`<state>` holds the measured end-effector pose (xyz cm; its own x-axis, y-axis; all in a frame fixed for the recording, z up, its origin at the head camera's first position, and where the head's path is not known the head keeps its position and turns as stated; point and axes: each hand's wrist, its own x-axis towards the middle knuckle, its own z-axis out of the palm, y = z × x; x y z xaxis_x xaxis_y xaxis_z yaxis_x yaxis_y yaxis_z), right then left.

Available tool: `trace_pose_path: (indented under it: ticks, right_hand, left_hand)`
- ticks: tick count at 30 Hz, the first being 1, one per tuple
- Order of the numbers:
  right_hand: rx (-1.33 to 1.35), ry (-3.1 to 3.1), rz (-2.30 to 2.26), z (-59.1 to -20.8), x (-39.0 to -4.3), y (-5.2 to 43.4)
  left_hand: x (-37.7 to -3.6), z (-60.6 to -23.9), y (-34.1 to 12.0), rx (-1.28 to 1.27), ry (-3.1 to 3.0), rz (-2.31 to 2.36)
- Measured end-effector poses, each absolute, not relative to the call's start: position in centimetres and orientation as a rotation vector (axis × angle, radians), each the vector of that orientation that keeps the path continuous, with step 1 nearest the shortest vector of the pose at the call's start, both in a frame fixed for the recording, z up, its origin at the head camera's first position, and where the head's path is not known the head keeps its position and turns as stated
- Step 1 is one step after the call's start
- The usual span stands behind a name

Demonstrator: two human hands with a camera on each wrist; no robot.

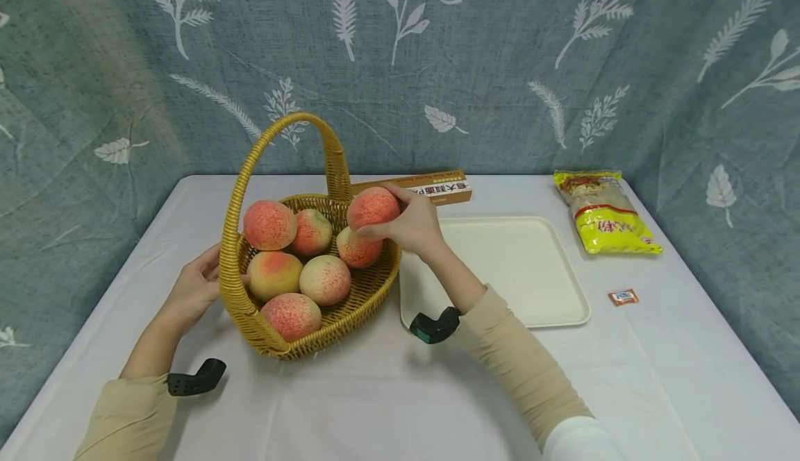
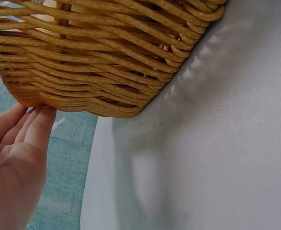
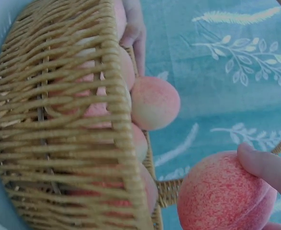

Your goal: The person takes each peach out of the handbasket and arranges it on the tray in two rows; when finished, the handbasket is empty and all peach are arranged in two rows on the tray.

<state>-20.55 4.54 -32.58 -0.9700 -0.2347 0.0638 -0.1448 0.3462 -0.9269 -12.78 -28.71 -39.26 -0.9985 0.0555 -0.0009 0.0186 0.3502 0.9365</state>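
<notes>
A yellow-brown wicker basket (image 1: pixel 369 301) with a tall arched handle holds several pink and cream peaches (image 1: pixel 325 280), and its near end tilts toward the front left. My right hand (image 1: pixel 415 225) grips a red-pink peach (image 1: pixel 373 208) between thumb and fingers, above the basket's right part, over another peach (image 1: pixel 358 247). In the right wrist view that held peach (image 3: pixel 221 191) is beside the rim. On the basket's left side, my left hand (image 1: pixel 192 286) holds the rim; in the left wrist view its fingers (image 2: pixel 37 129) press against the wicker (image 2: pixel 92 67) from outside.
A cream rectangular tray (image 1: pixel 512 266) lies right of the basket. Behind it is a long brown carton (image 1: pixel 453 189). A yellow food packet (image 1: pixel 603 214) and a small orange-wrapped sachet (image 1: pixel 623 297) lie at the right. A blue-green leaf-patterned curtain (image 1: pixel 400 86) hangs behind the white table (image 1: pixel 375 405).
</notes>
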Motion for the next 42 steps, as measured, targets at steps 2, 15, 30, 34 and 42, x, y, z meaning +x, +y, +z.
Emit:
trace_pose_path:
  ticks: [2,15,30,34,42]
  right_hand:
    - [-0.322,2.448,-1.779,-32.6,-20.6,5.0]
    - [-0.197,2.388,-1.888,-33.0,-20.9,7.8]
    - [-0.070,2.332,-2.014,-33.7,-21.7,10.3]
    - [-0.025,2.331,-2.042,-33.9,-22.0,10.8]
    - [0.041,2.323,-2.071,-34.1,-22.4,11.7]
  left_hand:
    - [-12.7,-39.3,-28.8,0.077,2.549,1.789]
    - [-12.6,-39.3,-29.0,0.091,2.535,1.829]
    - [-12.8,-39.0,-28.8,0.056,2.569,1.724]
    - [-12.8,-39.0,-28.7,0.030,2.593,1.673]
    - [-12.8,-39.1,-28.7,0.034,2.609,1.673]
